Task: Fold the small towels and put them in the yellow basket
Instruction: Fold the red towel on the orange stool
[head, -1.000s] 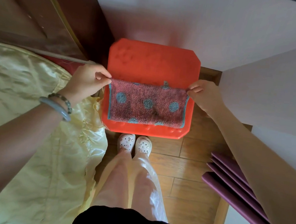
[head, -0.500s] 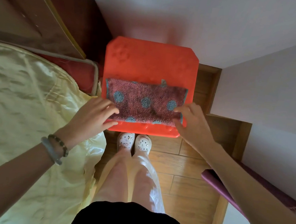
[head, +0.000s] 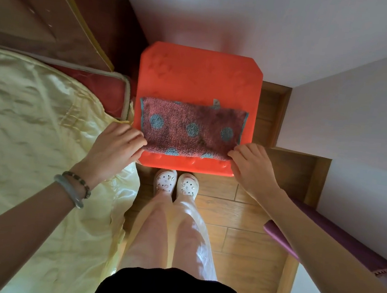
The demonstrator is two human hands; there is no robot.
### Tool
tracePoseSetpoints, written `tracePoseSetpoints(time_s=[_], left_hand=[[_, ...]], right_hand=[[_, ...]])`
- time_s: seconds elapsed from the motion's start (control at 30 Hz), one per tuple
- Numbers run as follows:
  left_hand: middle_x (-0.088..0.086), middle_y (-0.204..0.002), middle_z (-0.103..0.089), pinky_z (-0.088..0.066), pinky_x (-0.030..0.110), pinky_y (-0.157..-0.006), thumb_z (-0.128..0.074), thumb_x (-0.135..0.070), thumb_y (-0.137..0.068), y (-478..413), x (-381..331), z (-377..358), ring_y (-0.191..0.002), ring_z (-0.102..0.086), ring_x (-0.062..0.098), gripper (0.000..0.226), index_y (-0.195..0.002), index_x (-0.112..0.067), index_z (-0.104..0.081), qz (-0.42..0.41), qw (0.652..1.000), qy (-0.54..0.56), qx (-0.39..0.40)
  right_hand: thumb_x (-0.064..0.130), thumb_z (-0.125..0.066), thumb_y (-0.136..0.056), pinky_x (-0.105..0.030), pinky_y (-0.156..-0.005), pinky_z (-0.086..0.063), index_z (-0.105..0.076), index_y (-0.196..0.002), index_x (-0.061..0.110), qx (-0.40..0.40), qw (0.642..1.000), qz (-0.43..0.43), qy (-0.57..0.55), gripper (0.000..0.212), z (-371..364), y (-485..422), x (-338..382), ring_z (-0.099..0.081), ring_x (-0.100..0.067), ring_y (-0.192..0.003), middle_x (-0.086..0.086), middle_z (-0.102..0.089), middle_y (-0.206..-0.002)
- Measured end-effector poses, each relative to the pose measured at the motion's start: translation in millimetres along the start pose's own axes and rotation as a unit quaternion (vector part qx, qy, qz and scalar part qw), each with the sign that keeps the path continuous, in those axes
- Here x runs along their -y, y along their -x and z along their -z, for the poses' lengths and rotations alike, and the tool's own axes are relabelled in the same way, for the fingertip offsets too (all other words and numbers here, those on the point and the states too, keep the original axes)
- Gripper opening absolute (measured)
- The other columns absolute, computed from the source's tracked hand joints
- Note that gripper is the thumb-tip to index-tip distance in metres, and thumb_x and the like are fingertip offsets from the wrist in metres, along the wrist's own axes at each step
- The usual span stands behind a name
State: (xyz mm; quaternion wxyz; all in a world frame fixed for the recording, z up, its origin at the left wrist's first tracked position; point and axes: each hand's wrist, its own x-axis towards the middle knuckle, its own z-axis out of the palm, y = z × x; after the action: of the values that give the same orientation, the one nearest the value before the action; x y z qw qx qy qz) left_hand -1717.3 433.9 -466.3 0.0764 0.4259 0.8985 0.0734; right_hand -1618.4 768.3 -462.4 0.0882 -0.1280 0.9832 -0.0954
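Observation:
A small dark-pink towel with blue dots and blue edging lies folded into a long strip on the near half of an orange plastic stool. My left hand pinches the towel's near left corner. My right hand pinches its near right corner. Both corners are lifted a little off the stool. A small tag sticks out at the towel's far edge. No yellow basket is in view.
A bed with a pale yellow satin cover fills the left side. A dark wooden headboard stands at the far left. White walls close in behind and to the right of the stool. A purple mat lies at the right. My feet in white clogs stand on the wooden floor.
Both hands moved from the towel's far corners to its near edge and now grip the near corners. The towel stays folded on the stool.

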Motion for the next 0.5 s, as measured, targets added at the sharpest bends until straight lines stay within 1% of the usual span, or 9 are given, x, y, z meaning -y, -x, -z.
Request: tracePoseSetpoints(time_s=[0.07, 0.13, 0.23, 0.3, 0.4, 0.47, 0.5], left_hand=[[0.003, -0.080, -0.063, -0.042, 0.039, -0.072, -0.059, -0.009, -0.081, -8, 2, 7, -0.077, -0.057, 0.028, 0.004, -0.079, -0.011, -0.062, -0.012, 1.000, -0.021, 0.001], [0.004, -0.076, -0.060, -0.040, 0.039, -0.071, -0.060, -0.006, -0.078, -23, 9, 16, -0.076, -0.055, 0.028, 0.005, -0.077, -0.010, -0.059, -0.010, 0.999, -0.044, 0.006], [0.005, -0.074, -0.057, -0.036, 0.041, -0.071, -0.061, -0.009, -0.076, -53, 27, 31, -0.077, -0.053, 0.030, 0.004, -0.076, -0.011, -0.058, -0.014, 0.996, -0.092, 0.005], [0.007, -0.077, -0.058, -0.037, 0.043, -0.072, -0.059, -0.011, -0.077, -72, 41, 39, -0.080, -0.054, 0.031, 0.002, -0.079, -0.011, -0.058, -0.020, 0.993, -0.113, -0.001], [0.011, -0.084, -0.061, -0.036, 0.044, -0.074, -0.057, -0.011, -0.077, -91, 58, 46, -0.084, -0.054, 0.034, 0.008, -0.085, -0.009, -0.059, -0.007, 0.992, -0.123, -0.007], [0.012, -0.087, -0.061, -0.034, 0.045, -0.075, -0.057, -0.010, -0.077, -93, 66, 45, -0.086, -0.053, 0.035, 0.012, -0.089, -0.009, -0.060, 0.023, 0.993, -0.118, -0.010], [0.013, -0.089, -0.061, -0.034, 0.045, -0.075, -0.057, -0.008, -0.077, -92, 68, 42, -0.086, -0.052, 0.036, 0.013, -0.090, -0.008, -0.061, 0.048, 0.993, -0.112, -0.013]], right_hand=[[0.017, -0.055, -0.080, -0.038, -0.084, -0.041, -0.066, -0.086, 0.011, -0.012, 1.000, 0.009, 0.019, 0.014, -4, 0, 1, -0.060, -0.028, -0.078, -0.004, -0.064, -0.083], [0.017, -0.055, -0.078, -0.039, -0.087, -0.039, -0.065, -0.082, 0.011, -0.025, 0.999, 0.010, 0.030, 0.013, -7, 2, 9, -0.058, -0.029, -0.074, -0.004, -0.062, -0.077], [0.019, -0.053, -0.075, -0.041, -0.089, -0.036, -0.065, -0.079, 0.012, -0.043, 0.999, 0.003, 0.033, 0.014, -12, 7, 33, -0.058, -0.029, -0.071, -0.004, -0.060, -0.072], [0.021, -0.055, -0.074, -0.040, -0.092, -0.035, -0.065, -0.078, 0.014, -0.044, 0.999, -0.014, 0.022, 0.013, -17, 5, 57, -0.059, -0.026, -0.071, -0.002, -0.060, -0.070], [0.021, -0.059, -0.071, -0.037, -0.089, -0.036, -0.065, -0.074, 0.016, -0.053, 0.997, -0.042, -0.023, 0.007, -23, -8, 97, -0.059, -0.023, -0.070, 0.000, -0.059, -0.067], [0.021, -0.058, -0.071, -0.036, -0.086, -0.037, -0.064, -0.071, 0.016, -0.049, 0.996, -0.051, -0.059, 0.008, -25, -20, 120, -0.058, -0.023, -0.068, 0.000, -0.057, -0.066], [0.022, -0.055, -0.073, -0.035, -0.083, -0.037, -0.064, -0.070, 0.015, -0.042, 0.995, -0.054, -0.078, 0.011, -25, -26, 128, -0.058, -0.024, -0.068, -0.001, -0.057, -0.065]])
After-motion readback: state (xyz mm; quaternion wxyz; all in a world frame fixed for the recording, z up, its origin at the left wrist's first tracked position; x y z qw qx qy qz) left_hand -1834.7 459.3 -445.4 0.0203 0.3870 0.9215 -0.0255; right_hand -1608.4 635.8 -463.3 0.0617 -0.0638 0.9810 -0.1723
